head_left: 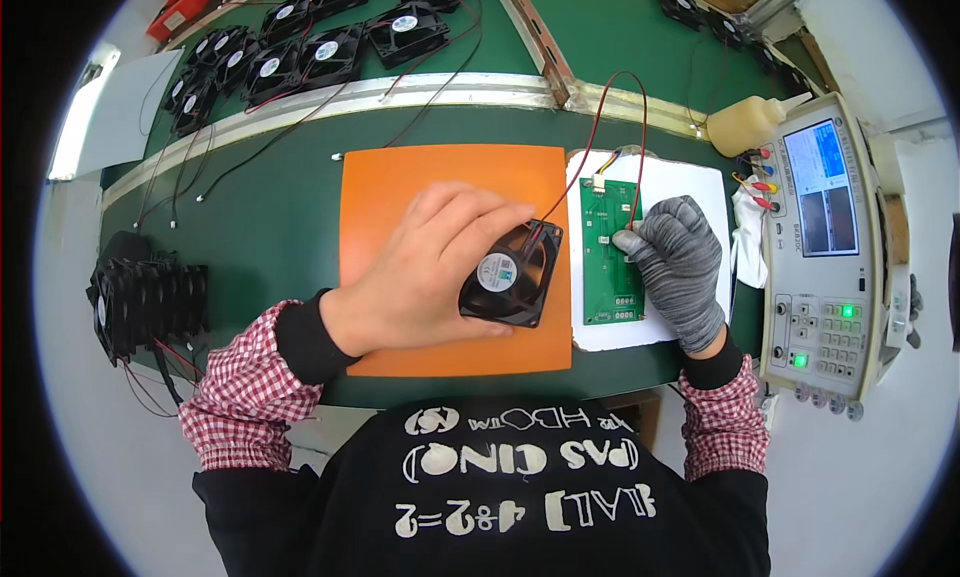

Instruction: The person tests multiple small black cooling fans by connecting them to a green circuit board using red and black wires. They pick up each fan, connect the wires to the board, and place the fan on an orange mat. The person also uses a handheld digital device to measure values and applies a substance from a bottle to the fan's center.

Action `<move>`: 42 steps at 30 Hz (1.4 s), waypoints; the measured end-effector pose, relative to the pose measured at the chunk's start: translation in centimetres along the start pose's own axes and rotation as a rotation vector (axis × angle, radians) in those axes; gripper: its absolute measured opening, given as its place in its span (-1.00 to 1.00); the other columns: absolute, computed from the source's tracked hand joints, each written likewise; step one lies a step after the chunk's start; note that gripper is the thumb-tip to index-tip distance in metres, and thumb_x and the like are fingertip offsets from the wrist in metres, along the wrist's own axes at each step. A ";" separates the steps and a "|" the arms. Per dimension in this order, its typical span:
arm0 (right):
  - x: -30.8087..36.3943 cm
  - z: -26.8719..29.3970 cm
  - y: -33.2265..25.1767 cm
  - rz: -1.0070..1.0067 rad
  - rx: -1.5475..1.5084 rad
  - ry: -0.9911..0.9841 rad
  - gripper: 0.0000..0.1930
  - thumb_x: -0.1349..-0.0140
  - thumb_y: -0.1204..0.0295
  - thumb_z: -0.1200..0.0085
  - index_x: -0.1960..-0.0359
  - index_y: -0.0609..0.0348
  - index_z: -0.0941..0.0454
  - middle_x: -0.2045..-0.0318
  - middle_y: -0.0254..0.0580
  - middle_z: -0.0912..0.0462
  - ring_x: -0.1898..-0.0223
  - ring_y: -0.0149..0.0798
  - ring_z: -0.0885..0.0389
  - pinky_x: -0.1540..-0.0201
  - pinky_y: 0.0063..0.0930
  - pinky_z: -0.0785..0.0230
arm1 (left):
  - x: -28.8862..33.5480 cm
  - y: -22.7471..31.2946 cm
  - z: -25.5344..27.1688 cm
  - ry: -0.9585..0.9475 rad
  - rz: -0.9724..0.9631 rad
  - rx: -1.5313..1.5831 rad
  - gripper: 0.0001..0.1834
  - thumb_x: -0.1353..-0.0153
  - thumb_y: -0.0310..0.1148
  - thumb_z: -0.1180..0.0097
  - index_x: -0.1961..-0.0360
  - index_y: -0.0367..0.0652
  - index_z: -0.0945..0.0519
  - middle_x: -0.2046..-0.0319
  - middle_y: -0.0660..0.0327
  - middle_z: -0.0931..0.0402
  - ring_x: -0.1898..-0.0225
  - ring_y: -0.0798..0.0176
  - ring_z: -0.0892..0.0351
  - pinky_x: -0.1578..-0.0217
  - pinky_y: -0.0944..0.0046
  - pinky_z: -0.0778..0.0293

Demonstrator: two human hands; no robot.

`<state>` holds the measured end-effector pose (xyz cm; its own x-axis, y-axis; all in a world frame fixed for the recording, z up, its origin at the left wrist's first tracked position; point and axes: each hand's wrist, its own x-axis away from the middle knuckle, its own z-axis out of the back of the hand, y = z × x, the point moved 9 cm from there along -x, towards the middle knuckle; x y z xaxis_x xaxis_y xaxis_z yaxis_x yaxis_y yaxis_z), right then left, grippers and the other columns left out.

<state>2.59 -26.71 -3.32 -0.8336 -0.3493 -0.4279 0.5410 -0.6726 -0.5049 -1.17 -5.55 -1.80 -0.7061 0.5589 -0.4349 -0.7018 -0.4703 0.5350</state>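
Note:
My bare left hand (430, 267) grips a black square cooling fan (515, 282) by its edges, tilted over an orange mat (455, 362). A round pale label marks the fan's hub. From its upper corner a red and black cable (594, 127) loops up and comes down to a green circuit board (600, 267). On that board's right side, my right hand (680, 262), in a grey striped glove, is closed with fingertips pinched at the cable's end. Its fingers hide the plug, if one is there. The board lies on a white sheet (710, 182), with a white connector (599, 182) near its top.
A bench instrument (815, 247) with a lit screen stands at the right, beside a yellowish squeeze bottle (745, 125). Several more fans (330, 52) with trailing cables lie beyond a pale rail (420, 85). Another row of fans (150, 302) stands at the left.

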 end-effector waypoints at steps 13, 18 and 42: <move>1.3 2.7 0.8 0.146 -0.212 0.257 -0.81 -0.19 0.41 -0.31 0.24 0.09 -0.54 0.30 -0.18 -0.54 0.30 -0.21 -0.54 0.27 -0.36 -0.44 | 0.7 0.4 4.4 -0.136 0.074 0.058 -0.10 0.33 -0.42 -0.51 -0.20 -0.14 -0.47 -0.10 0.10 -0.46 -0.17 -0.11 -0.38 -0.24 -0.04 -0.25; 1.9 7.5 -1.0 0.207 -0.536 0.559 -0.65 -0.39 0.11 -0.09 0.30 0.18 -0.45 0.26 -0.10 -0.52 0.39 -0.22 -0.51 0.41 -0.43 -0.42 | 2.7 -1.0 8.1 -0.229 0.209 -0.341 -0.07 0.26 -0.82 -0.21 -0.27 0.04 -0.47 -0.47 0.05 -0.10 -0.47 -0.11 -0.08 -0.45 -0.05 -0.06; 2.8 3.7 -2.5 0.269 -0.507 0.207 -0.64 -0.41 0.07 -0.01 0.22 0.15 -0.49 0.44 -0.17 -0.47 0.46 -0.30 -0.41 0.03 -0.13 -0.44 | 18.5 0.8 32.5 0.295 0.716 -0.769 0.00 0.21 -0.17 -0.53 -0.34 -0.09 -0.36 -0.03 -0.02 -0.57 0.01 0.00 -0.59 -0.06 0.14 -0.46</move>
<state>-1.46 -28.39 -0.51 -0.6486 -0.2959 -0.7012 0.7579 -0.1663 -0.6308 -11.72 26.57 14.15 -0.8973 -0.1520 -0.4144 0.0819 -0.9799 0.1821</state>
